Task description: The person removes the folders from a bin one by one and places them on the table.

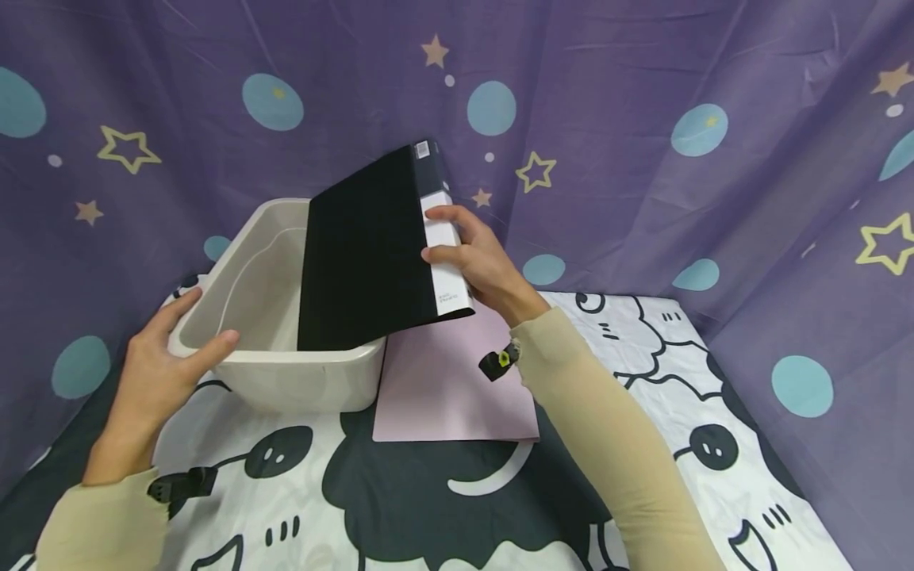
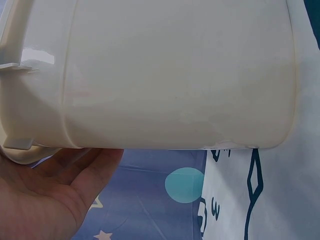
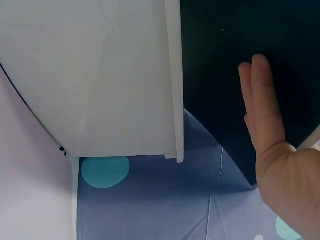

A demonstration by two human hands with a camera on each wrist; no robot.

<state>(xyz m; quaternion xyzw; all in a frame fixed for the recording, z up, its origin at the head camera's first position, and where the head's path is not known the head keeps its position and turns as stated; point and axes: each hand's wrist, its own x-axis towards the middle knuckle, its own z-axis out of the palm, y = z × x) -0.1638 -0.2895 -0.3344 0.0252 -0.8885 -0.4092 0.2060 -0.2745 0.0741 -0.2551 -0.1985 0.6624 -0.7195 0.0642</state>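
A black folder [image 1: 364,254] with a white spine label [image 1: 444,254] leans tilted out of a white plastic bin [image 1: 300,381], its lower part inside. My right hand [image 1: 478,258] grips the folder at its spine. In the right wrist view, straight fingers of that hand [image 3: 270,115] lie along the folder's dark underside [image 3: 215,65]. At the bin's near left corner my left hand [image 1: 160,361] holds the rim, thumb at the front edge and fingers around the side. The left wrist view shows the hand [image 2: 60,190] partly behind the bin wall [image 2: 175,75].
A pink folder [image 1: 457,388] lies flat on the patterned cloth [image 1: 286,492], right beside the bin and under the raised black folder. Behind everything hangs a purple curtain [image 1: 607,159] with stars and dots, close to the bin's far side.
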